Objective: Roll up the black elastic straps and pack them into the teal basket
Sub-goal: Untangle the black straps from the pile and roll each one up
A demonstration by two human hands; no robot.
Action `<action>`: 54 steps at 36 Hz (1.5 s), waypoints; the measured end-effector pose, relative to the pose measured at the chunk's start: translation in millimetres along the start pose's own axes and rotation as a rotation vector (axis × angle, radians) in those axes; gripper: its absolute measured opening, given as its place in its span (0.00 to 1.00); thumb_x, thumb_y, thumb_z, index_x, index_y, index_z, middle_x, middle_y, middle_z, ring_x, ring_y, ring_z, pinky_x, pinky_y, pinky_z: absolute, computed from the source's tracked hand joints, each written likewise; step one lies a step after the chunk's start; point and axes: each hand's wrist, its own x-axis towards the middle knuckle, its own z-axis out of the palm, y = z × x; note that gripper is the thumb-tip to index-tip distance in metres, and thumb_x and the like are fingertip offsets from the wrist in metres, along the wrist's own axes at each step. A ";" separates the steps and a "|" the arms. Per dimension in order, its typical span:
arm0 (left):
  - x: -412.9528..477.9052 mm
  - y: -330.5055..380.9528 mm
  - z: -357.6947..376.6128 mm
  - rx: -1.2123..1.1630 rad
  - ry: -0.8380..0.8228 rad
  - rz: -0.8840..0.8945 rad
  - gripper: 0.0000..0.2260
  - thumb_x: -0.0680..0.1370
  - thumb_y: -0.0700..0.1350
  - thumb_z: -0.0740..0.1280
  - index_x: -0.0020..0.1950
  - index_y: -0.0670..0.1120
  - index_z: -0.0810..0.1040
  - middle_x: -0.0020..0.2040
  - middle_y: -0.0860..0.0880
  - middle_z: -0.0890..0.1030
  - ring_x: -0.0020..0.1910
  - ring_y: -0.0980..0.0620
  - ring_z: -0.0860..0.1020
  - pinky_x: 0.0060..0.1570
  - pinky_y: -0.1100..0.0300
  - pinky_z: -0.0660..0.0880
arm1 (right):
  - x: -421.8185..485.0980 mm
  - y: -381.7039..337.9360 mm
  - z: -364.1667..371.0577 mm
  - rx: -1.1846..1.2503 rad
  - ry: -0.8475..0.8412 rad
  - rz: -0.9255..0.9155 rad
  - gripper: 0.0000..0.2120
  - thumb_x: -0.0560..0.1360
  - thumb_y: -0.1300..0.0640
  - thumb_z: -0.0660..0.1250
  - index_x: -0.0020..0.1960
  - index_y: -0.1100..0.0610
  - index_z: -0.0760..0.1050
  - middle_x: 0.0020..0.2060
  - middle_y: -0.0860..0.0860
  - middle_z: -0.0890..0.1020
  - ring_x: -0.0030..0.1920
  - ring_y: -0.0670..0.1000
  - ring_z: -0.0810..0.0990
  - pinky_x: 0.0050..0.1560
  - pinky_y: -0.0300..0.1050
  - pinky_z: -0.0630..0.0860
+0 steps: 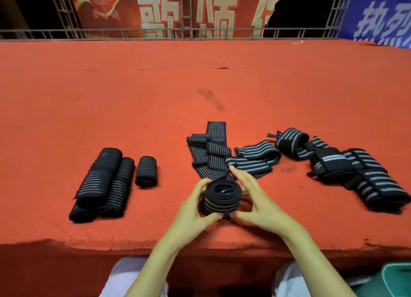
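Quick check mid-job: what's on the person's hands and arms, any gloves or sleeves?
The left hand and right hand are bare: no gloves, rings or watch visible. The forearms are bare too, no sleeves in view. Light trousers show below.

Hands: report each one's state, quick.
Left hand: closed, fingers curled round the rolled strap.
Right hand: open, straight fingers pressing the strap's side.
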 end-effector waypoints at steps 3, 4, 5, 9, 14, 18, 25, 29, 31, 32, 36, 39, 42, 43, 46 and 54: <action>1.2 -1.0 -2.0 0.010 -0.012 -0.005 0.34 0.67 0.44 0.75 0.67 0.62 0.63 0.60 0.64 0.75 0.62 0.62 0.73 0.64 0.65 0.67 | 7.3 -1.4 -5.2 -0.133 -0.001 -0.055 0.45 0.66 0.49 0.77 0.73 0.32 0.54 0.75 0.38 0.46 0.75 0.39 0.50 0.72 0.34 0.53; 1.2 -2.2 -1.9 0.024 -0.006 0.001 0.34 0.67 0.45 0.75 0.67 0.63 0.63 0.61 0.63 0.75 0.63 0.61 0.72 0.65 0.63 0.67 | 9.6 -1.9 -6.7 -0.157 -0.002 -0.060 0.44 0.64 0.47 0.77 0.72 0.31 0.56 0.75 0.37 0.46 0.75 0.39 0.49 0.71 0.30 0.50; 0.7 -3.1 -1.9 0.031 -0.002 0.010 0.33 0.67 0.47 0.75 0.67 0.63 0.63 0.62 0.63 0.74 0.64 0.60 0.72 0.66 0.61 0.66 | 11.5 -1.7 -7.3 -0.171 -0.008 -0.062 0.43 0.63 0.46 0.77 0.71 0.33 0.58 0.75 0.37 0.47 0.75 0.38 0.47 0.70 0.30 0.48; -1.6 -7.1 -0.8 0.023 0.014 0.022 0.33 0.68 0.48 0.75 0.68 0.62 0.63 0.65 0.58 0.73 0.66 0.56 0.71 0.68 0.54 0.66 | 12.2 -0.6 -7.4 -0.110 -0.015 -0.042 0.39 0.62 0.49 0.78 0.69 0.41 0.65 0.72 0.36 0.61 0.75 0.40 0.51 0.73 0.36 0.50; -0.3 -5.2 -1.0 -0.005 0.002 0.017 0.32 0.68 0.51 0.75 0.66 0.64 0.64 0.62 0.58 0.76 0.64 0.56 0.73 0.66 0.55 0.68 | 9.0 -6.6 -5.1 -0.017 0.027 -0.015 0.34 0.62 0.57 0.80 0.63 0.45 0.69 0.60 0.39 0.74 0.64 0.41 0.71 0.65 0.37 0.67; 1.0 -1.3 1.5 -0.098 -0.014 -0.011 0.31 0.68 0.44 0.76 0.66 0.58 0.66 0.61 0.61 0.76 0.62 0.61 0.75 0.62 0.67 0.68 | 1.3 -1.0 1.6 0.146 0.077 0.039 0.31 0.64 0.59 0.78 0.64 0.50 0.71 0.58 0.44 0.78 0.61 0.44 0.76 0.64 0.41 0.71; 25.2 25.0 43.3 -0.406 -0.067 -0.109 0.27 0.70 0.37 0.74 0.66 0.46 0.69 0.61 0.50 0.79 0.62 0.53 0.77 0.60 0.62 0.73 | -25.5 5.4 -25.5 0.445 0.288 0.211 0.25 0.71 0.70 0.70 0.63 0.52 0.69 0.58 0.49 0.79 0.55 0.38 0.78 0.56 0.32 0.72; 50.2 49.9 87.9 -0.529 -0.136 -0.219 0.21 0.72 0.36 0.72 0.63 0.43 0.72 0.54 0.46 0.83 0.52 0.52 0.82 0.51 0.61 0.78 | -48.1 15.3 -56.2 0.459 0.401 0.291 0.21 0.75 0.64 0.67 0.63 0.46 0.70 0.56 0.47 0.79 0.59 0.46 0.77 0.63 0.39 0.71; 62.5 62.7 111.3 -0.582 -0.214 -0.302 0.20 0.73 0.37 0.72 0.63 0.43 0.73 0.54 0.45 0.83 0.49 0.51 0.82 0.49 0.58 0.79 | -61.0 21.5 -71.3 0.425 0.489 0.355 0.19 0.76 0.61 0.66 0.65 0.48 0.71 0.54 0.48 0.79 0.58 0.48 0.77 0.62 0.40 0.71; 68.3 67.4 123.1 -0.598 -0.255 -0.333 0.20 0.73 0.38 0.71 0.64 0.43 0.73 0.55 0.44 0.83 0.48 0.50 0.82 0.49 0.58 0.80 | -67.0 24.0 -78.3 0.411 0.539 0.373 0.19 0.77 0.60 0.66 0.66 0.49 0.71 0.53 0.50 0.80 0.57 0.47 0.77 0.60 0.39 0.72; 86.6 88.5 163.9 -0.665 -0.375 -0.422 0.18 0.75 0.40 0.70 0.64 0.45 0.73 0.54 0.47 0.82 0.46 0.52 0.82 0.43 0.62 0.79 | -87.1 35.6 -101.8 0.293 0.713 0.417 0.16 0.78 0.57 0.65 0.66 0.49 0.71 0.57 0.51 0.80 0.58 0.47 0.77 0.64 0.49 0.73; 98.0 102.7 188.0 -0.727 -0.447 -0.455 0.17 0.75 0.41 0.69 0.64 0.46 0.74 0.54 0.48 0.82 0.47 0.51 0.81 0.45 0.59 0.76 | -95.8 38.5 -118.3 0.135 0.820 0.460 0.16 0.79 0.54 0.64 0.66 0.49 0.72 0.54 0.47 0.80 0.58 0.47 0.77 0.64 0.51 0.72; 108.1 110.6 208.9 -0.771 -0.474 -0.465 0.12 0.77 0.39 0.66 0.61 0.44 0.75 0.52 0.47 0.83 0.47 0.51 0.81 0.49 0.56 0.78 | -100.8 38.9 -132.5 -0.035 0.867 0.495 0.18 0.79 0.52 0.63 0.67 0.52 0.71 0.57 0.50 0.79 0.58 0.49 0.76 0.60 0.44 0.71; 110.4 111.7 214.8 -0.778 -0.469 -0.477 0.12 0.77 0.38 0.65 0.61 0.42 0.76 0.53 0.45 0.83 0.47 0.50 0.81 0.50 0.55 0.78 | -101.1 40.5 -135.8 -0.062 0.864 0.515 0.18 0.79 0.51 0.63 0.68 0.52 0.71 0.57 0.51 0.79 0.58 0.50 0.76 0.57 0.43 0.70; 116.6 106.3 232.8 -0.750 -0.445 -0.540 0.16 0.78 0.39 0.65 0.66 0.37 0.73 0.60 0.39 0.79 0.56 0.44 0.79 0.54 0.51 0.77 | -99.6 50.3 -141.4 -0.102 0.833 0.601 0.17 0.80 0.51 0.62 0.68 0.54 0.71 0.59 0.54 0.79 0.60 0.53 0.75 0.52 0.40 0.66; 127.0 113.5 257.3 -0.629 -0.373 -0.584 0.16 0.79 0.42 0.65 0.66 0.42 0.73 0.60 0.43 0.80 0.59 0.45 0.78 0.58 0.49 0.76 | -93.0 70.8 -149.2 -0.330 0.807 0.707 0.15 0.81 0.52 0.57 0.65 0.57 0.73 0.55 0.60 0.80 0.57 0.62 0.75 0.51 0.50 0.69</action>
